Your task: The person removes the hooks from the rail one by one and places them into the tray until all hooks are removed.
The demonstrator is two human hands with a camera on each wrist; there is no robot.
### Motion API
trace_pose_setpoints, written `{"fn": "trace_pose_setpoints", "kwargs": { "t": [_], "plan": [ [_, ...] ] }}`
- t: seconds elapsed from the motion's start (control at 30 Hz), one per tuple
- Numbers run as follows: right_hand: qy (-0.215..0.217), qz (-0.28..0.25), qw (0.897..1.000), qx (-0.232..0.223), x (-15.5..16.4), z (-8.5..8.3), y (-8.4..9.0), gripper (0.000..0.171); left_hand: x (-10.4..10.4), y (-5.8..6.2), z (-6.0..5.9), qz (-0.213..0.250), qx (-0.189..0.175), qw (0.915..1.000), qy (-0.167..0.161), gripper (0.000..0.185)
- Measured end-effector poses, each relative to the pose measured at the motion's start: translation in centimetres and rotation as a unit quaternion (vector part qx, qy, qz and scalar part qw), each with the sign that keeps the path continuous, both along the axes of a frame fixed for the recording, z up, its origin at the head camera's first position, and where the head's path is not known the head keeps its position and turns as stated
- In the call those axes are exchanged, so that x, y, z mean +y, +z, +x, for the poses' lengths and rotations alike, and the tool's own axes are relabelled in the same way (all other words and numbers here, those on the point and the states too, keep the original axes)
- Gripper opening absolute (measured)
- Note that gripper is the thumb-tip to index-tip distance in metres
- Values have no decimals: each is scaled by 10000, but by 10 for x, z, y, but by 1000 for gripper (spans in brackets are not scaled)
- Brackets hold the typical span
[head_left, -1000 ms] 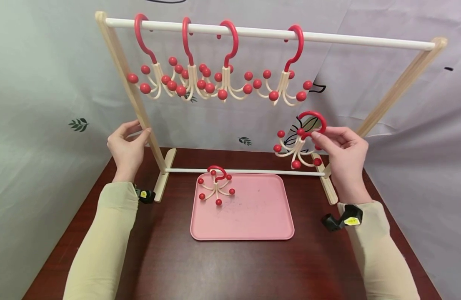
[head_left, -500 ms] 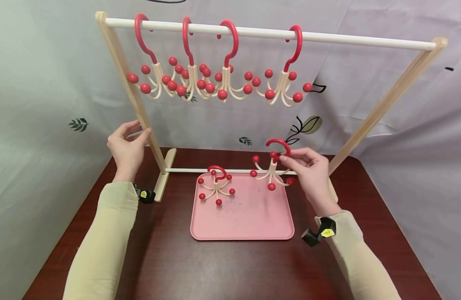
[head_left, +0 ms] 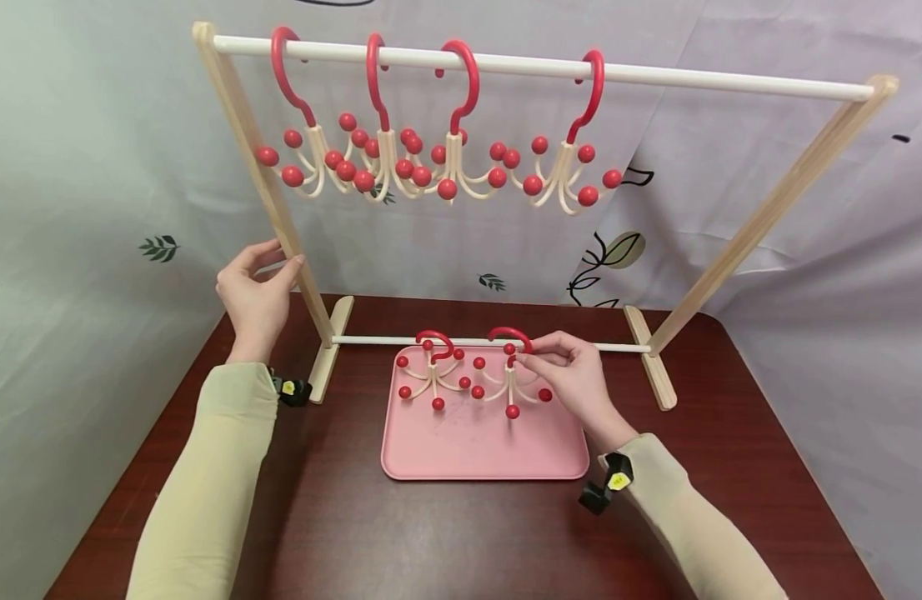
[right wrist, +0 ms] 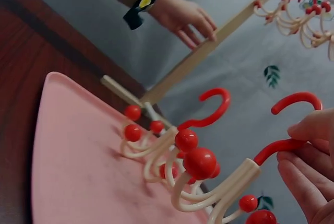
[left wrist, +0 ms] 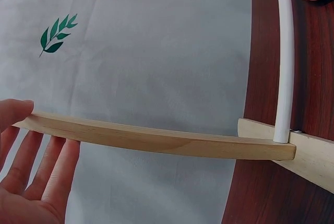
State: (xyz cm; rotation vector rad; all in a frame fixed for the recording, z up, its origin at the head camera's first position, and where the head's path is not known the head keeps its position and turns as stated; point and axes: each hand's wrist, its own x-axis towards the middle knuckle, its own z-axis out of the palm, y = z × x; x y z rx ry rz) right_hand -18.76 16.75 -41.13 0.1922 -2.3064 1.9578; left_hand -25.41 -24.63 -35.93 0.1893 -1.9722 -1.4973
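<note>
Here, right hand (head_left: 569,377) pinching red hook (right wrist: 297,97), left hand (head_left: 257,293) holding post (left wrist: 162,139).

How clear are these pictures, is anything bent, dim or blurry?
Head view: bright and mostly crisp, with a faint sheen on the dark table; left wrist view: the white lower bar bows, probably lens distortion, as it looks straight in the head view; right wrist view: dimmer, tilted and softer, with faint shadows on the pink tray.

Hangers (head_left: 510,383): red & cream. Tray (head_left: 483,454): pink. Rack (head_left: 780,200): lt. wood & wht. Counter (head_left: 446,542): dk. red-brn. Backdrop (head_left: 431,258): pale gry., w/ grn. & blk. leaf prints (head_left: 159,247). Sleeves (head_left: 228,450): pale ylw.
</note>
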Motion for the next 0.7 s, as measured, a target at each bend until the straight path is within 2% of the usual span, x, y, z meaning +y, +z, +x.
{"fn": "trace_pose_setpoints", "kwargs": {
  "t": [0.43,0.7],
  "plan": [
    [88,43,9994,-326,-17,-3,-27,23,0,0,0,-11,13,10000,22,32],
    [88,-196,9988,-446,-24,-7,-33,26,0,-1,0,-19,12,10000,-8,33]
  ]
}}
